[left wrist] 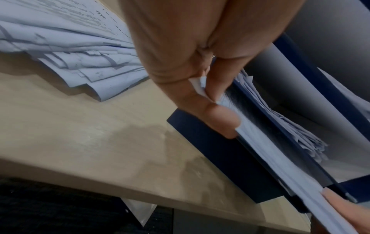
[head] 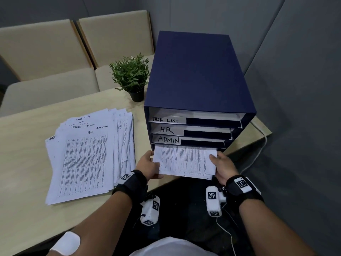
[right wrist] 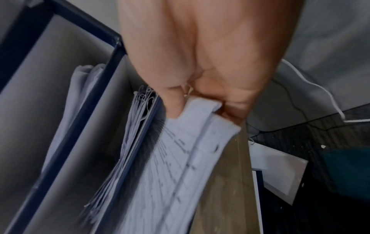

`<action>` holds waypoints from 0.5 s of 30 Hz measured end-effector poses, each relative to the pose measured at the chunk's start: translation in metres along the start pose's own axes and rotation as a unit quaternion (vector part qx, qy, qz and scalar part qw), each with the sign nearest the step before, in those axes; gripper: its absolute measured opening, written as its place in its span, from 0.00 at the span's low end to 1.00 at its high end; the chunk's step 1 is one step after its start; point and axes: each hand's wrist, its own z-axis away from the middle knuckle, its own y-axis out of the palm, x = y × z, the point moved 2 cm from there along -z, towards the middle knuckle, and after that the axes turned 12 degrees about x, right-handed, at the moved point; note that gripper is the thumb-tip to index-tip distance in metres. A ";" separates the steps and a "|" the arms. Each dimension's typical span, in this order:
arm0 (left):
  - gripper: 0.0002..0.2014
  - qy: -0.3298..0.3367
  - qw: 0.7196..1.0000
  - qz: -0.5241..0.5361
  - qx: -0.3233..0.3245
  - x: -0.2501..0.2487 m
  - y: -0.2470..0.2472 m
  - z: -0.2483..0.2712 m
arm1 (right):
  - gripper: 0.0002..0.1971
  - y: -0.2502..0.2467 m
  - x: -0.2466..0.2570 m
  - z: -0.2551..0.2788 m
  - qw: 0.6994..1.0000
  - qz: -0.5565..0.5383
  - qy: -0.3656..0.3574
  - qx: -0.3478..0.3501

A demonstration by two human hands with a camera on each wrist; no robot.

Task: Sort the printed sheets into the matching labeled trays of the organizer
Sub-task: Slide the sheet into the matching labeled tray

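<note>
- Head view: the dark blue box-shaped organizer (head: 199, 74) stands on the pale wood tabletop (head: 25, 145). Three white trays carry handwritten labels: TASK LIST tray (head: 168, 120), HR tray (head: 167, 129), ADMIN tray (head: 168, 139).
- A printed white sheet bundle (head: 184, 160) sits half inside the bottom slot (head: 220, 149), under ADMIN. That slot's label is hidden, so I cannot tell whether it matches.
- Left hand (head: 148, 164) pinches the bundle's left edge; right hand (head: 224, 168) pinches the right edge.
- A loose fanned pile of unsorted printed sheets (head: 88, 156) lies left of the organizer, an HR heading on top, TASK LIST and ADMIN headings peeking behind.
- Left wrist view: thumb and fingers (left wrist: 218, 88) are clamped on the bundle's corner at the slot mouth; the tray above already holds paper.
- Right wrist view: fingers (right wrist: 174, 106) are clamped on the opposite corner; more filed sheets show in the trays above.
- Judgement: sorting is partly done. Some sheets are filed, this bundle is mid-insertion, and a sizeable pile is left.
</note>
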 end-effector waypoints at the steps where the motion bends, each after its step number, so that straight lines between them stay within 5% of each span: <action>1: 0.15 0.003 1.000 0.003 -0.008 -0.001 0.000 -0.002 | 0.07 0.000 -0.001 0.002 1.000 0.002 0.016 0.015; 6: 0.16 0.016 0.999 0.023 -0.023 -0.003 0.000 -0.010 | 0.08 -0.007 -0.015 0.013 0.984 0.094 0.130 0.074; 15: 0.14 0.021 0.996 0.087 0.001 -0.006 -0.004 -0.001 | 0.04 0.002 0.008 -0.018 0.998 0.017 0.026 -0.057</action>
